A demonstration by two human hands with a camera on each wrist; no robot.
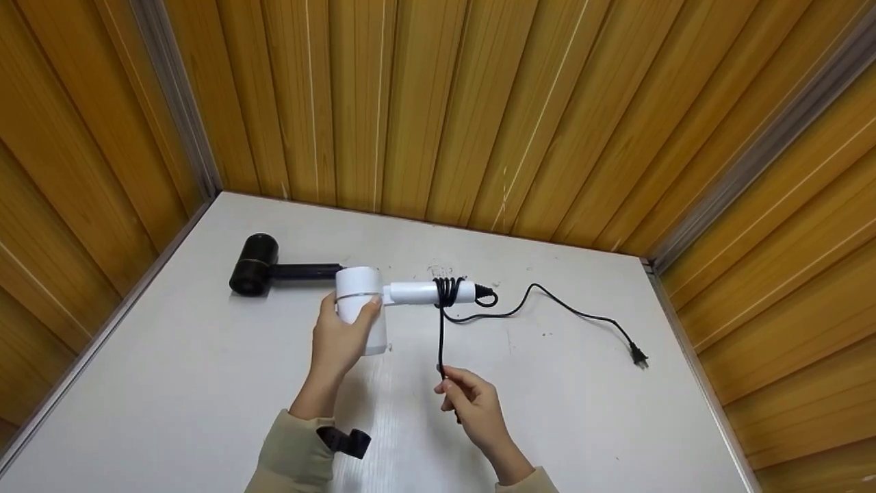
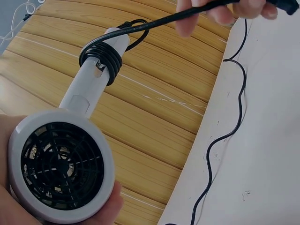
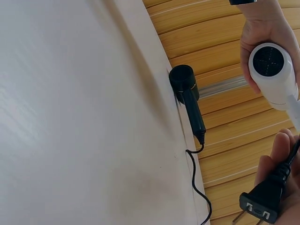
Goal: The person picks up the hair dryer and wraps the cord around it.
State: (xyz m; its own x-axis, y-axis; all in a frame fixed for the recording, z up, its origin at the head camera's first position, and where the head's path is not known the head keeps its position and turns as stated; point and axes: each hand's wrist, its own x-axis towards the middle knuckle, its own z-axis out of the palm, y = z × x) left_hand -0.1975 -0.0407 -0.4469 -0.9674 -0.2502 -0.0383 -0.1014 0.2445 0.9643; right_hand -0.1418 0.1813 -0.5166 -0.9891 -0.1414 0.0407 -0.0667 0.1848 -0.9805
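Note:
My left hand (image 1: 337,342) grips the barrel of a white hair dryer (image 1: 358,282), thumb across its near side. The dryer's handle points right, and several turns of its black cord (image 2: 104,61) are wound around it. From these turns the cord runs taut toward me to my right hand (image 1: 477,405), which pinches it close to the two-pin plug (image 3: 260,204). In the left wrist view the round intake grille (image 2: 62,165) faces the camera.
On the white table (image 1: 205,383), a black hair dryer (image 1: 254,266) lies at the back left. Its cord (image 1: 582,315) snakes right to a second plug (image 1: 638,355). Wood-patterned panels (image 1: 424,116) wall in the table at the back and sides.

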